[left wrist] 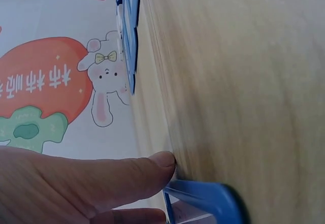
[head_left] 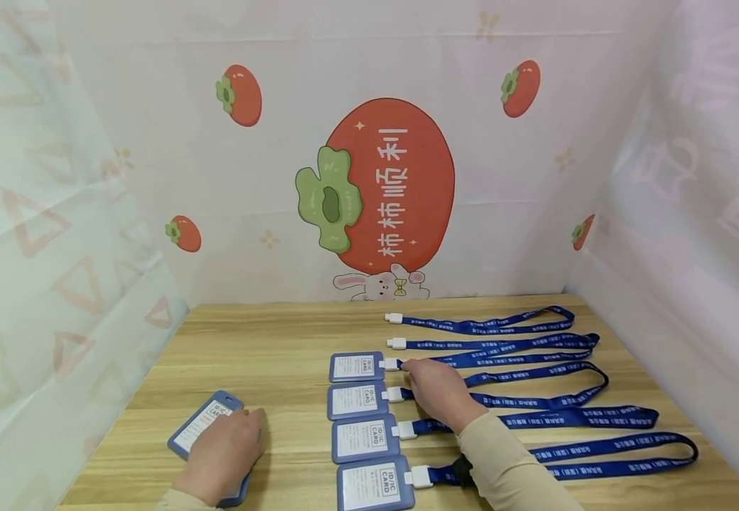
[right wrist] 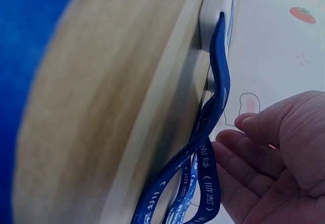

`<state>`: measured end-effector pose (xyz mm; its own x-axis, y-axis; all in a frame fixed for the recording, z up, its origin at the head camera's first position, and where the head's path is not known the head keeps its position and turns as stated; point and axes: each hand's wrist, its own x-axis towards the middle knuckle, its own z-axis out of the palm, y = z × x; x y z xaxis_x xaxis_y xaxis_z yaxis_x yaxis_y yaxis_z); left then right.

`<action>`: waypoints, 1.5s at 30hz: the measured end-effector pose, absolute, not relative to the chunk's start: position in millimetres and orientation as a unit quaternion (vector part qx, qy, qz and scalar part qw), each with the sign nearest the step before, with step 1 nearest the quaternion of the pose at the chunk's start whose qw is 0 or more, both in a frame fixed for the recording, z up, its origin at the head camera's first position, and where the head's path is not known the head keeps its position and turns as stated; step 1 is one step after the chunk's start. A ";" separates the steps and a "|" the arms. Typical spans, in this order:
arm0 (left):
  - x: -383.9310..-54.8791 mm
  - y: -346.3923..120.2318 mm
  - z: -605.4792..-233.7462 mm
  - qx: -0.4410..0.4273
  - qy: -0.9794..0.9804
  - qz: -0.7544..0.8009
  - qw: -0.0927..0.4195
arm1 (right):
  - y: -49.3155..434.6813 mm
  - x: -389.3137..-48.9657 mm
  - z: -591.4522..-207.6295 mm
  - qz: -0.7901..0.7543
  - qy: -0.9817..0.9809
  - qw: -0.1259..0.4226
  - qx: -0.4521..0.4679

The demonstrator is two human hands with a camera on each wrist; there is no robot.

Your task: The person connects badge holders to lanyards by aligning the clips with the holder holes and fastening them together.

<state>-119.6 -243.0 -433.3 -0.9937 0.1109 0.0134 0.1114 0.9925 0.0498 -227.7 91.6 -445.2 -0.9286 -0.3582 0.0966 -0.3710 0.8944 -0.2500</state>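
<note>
At the left of the table my left hand holds a blue ID card holder, with its thumb at the holder's edge. The hand covers much of the holder; another blue edge shows below it, near the wrist. My right hand is beside the white clip of the farthest joined lanyard. Its fingers are loosely bent beside the blue straps, with nothing seen between them. Several card holders lie in a column, their white clips fixed to lanyards.
The farthest lanyard and the one in front of it end in bare white clips without a holder. Several straps loop toward the table's right side. A white printed cloth stands behind and at both sides of the wooden table.
</note>
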 end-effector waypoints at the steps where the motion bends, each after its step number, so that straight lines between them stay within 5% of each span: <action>1: -119.4 -242.4 -433.5 -0.058 -0.998 -0.024 0.005 | 91.6 -227.9 -445.5 0.133 -0.973 0.024 0.188; 23: -118.9 -228.2 -435.7 -0.093 -0.995 -0.022 0.028 | 85.2 -246.0 -441.1 0.115 -0.976 0.017 0.185; 45: -119.6 -225.8 -436.6 -0.090 -0.996 -0.020 0.016 | 68.3 -281.8 -443.9 0.109 -0.982 -0.087 0.127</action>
<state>-119.6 -225.8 -436.6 -0.9833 0.1783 0.0352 0.1796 0.9830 0.0377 -281.8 68.3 -443.9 -0.9526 -0.2680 -0.1443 -0.2300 0.9443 -0.2353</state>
